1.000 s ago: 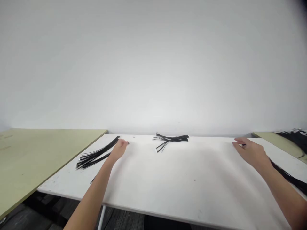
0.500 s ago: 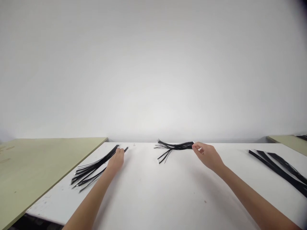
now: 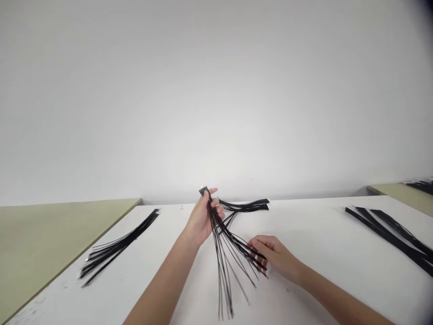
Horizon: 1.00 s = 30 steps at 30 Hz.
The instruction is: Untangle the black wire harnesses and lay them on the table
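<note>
In the middle of the head view my left hand point(image 3: 202, 221) is closed around a black wire harness point(image 3: 237, 241), close to its flat end with a small white tip. From there the strands fan out down and to the right. My right hand point(image 3: 272, 255) has its fingers curled round part of the loose strands near their ends, while other strands hang freely. Just behind my left hand, a second black wire harness point(image 3: 252, 207) lies on the white table point(image 3: 304, 225), partly covered by the hand and the held strands.
To the left lie more black wire harnesses point(image 3: 125, 243), fanned towards me. Several long black cables point(image 3: 389, 234) rest on the right side. Yellowish boards point(image 3: 67, 234) flank the table, with dark cables point(image 3: 421, 186) on the right one. A pale wall point(image 3: 216, 99) stands behind.
My left hand has lifted a wire harness from the left pile and brought it to the middle. My right hand has let go of the middle harness and moved down to the lifted strands.
</note>
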Available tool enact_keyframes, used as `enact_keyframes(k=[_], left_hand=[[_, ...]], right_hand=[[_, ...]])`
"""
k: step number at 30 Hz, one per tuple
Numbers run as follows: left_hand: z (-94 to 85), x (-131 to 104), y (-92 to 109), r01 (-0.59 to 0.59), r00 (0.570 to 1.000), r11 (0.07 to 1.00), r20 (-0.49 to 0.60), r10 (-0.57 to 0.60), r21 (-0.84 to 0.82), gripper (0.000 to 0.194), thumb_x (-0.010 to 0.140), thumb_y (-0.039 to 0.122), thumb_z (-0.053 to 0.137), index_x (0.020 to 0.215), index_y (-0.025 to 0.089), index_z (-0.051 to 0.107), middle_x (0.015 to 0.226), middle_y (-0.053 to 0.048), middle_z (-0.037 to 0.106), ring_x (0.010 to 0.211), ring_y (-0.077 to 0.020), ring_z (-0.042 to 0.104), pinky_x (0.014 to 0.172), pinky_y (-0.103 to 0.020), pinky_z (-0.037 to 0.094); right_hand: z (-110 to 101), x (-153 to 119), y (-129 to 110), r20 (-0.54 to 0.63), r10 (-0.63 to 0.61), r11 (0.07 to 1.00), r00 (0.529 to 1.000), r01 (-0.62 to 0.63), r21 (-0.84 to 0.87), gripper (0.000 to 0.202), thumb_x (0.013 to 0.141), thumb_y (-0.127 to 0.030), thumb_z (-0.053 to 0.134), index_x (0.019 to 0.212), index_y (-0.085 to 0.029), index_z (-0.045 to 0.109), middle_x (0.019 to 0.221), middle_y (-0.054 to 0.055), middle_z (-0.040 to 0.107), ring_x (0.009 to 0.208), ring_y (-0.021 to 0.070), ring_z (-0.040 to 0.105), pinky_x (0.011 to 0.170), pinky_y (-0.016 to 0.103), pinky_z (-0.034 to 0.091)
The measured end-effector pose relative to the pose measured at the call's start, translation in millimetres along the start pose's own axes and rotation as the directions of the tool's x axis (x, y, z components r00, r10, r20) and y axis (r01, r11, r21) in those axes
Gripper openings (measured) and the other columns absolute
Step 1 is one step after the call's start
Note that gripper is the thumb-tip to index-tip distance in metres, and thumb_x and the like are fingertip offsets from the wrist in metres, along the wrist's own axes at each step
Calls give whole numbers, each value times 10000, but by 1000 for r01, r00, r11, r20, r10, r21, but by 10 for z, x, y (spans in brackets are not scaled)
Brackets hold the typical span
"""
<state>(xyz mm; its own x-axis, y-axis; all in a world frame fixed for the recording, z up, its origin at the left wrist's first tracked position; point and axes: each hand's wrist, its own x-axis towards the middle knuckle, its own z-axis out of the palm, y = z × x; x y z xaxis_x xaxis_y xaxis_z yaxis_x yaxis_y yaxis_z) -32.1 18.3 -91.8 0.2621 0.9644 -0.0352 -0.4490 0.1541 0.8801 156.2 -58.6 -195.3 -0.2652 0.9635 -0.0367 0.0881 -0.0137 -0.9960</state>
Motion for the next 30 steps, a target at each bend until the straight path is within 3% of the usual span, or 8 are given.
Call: enact_keyframes(k=[4, 8, 12, 16, 19, 25, 30], left_hand=[[-59, 193, -354, -9, 999, 984, -54, -1, -176, 193, 907, 371, 547, 1046, 238, 540, 689, 38, 458, 619, -92, 530, 655, -256, 509], [-317, 252, -536, 18, 992, 987, -121, -37, -158, 235, 857, 301, 620, 1073, 208, 610, 794, -1, 543, 686, -107, 579, 634, -234, 509], [-496, 270, -563, 82, 981, 992, -170, -98, -97, 213, 826, 255, 642, 1024, 178, 663, 825, -27, 573, 665, -113, 581, 627, -247, 524], [-533, 307, -552, 88, 968, 994, -230, -100, -63, 222, 886, 331, 562, 954, 153, 676, 785, -30, 551, 640, -110, 562, 618, -253, 530], [-547, 322, -545, 79, 964, 996, -250, -86, -36, 244, 899, 345, 540, 936, 147, 677, 769, -23, 532, 634, -111, 558, 615, -257, 531], [-560, 320, -537, 92, 970, 995, -227, -83, 31, 239, 880, 335, 559, 886, 134, 688, 767, -13, 510, 583, -91, 524, 558, -234, 505], [-548, 294, -565, 144, 983, 984, -133, -130, 100, 238, 843, 355, 612, 860, 134, 698, 726, -8, 495, 557, -82, 487, 509, -210, 468]], right_hand=[[-60, 34, 53, -7, 59, 995, 998, -59, 79, 518, 852, -658, 431, 851, -160, 573, 670, 3, 564, 486, 104, 527, 405, 213, 365], [-295, 70, 68, -59, 64, 995, 996, -60, 77, 397, 777, -532, 644, 939, -171, 618, 778, 9, 604, 525, 83, 523, 449, 206, 394], [-599, 60, 44, -64, 91, 991, 994, -84, 104, 357, 681, -320, 768, 991, -194, 643, 1054, 48, 630, 637, 94, 581, 560, 233, 469], [-870, 47, 61, -104, 130, 981, 986, -113, 159, 419, 645, -246, 772, 1042, -223, 637, 1152, 55, 608, 788, 140, 632, 768, 313, 521], [-1006, 56, 114, -172, 144, 978, 975, -113, 177, 460, 612, -220, 787, 1048, -227, 643, 1192, 58, 591, 829, 139, 620, 796, 308, 515], [-1045, 76, 164, -260, 129, 960, 957, -55, 273, 451, 602, -208, 808, 1021, -217, 643, 1022, 31, 638, 810, 140, 631, 797, 300, 513], [-1000, 74, 123, -354, 111, 929, 929, 30, 370, 389, 651, -269, 811, 996, -239, 635, 941, -4, 638, 816, 145, 649, 856, 326, 528]])
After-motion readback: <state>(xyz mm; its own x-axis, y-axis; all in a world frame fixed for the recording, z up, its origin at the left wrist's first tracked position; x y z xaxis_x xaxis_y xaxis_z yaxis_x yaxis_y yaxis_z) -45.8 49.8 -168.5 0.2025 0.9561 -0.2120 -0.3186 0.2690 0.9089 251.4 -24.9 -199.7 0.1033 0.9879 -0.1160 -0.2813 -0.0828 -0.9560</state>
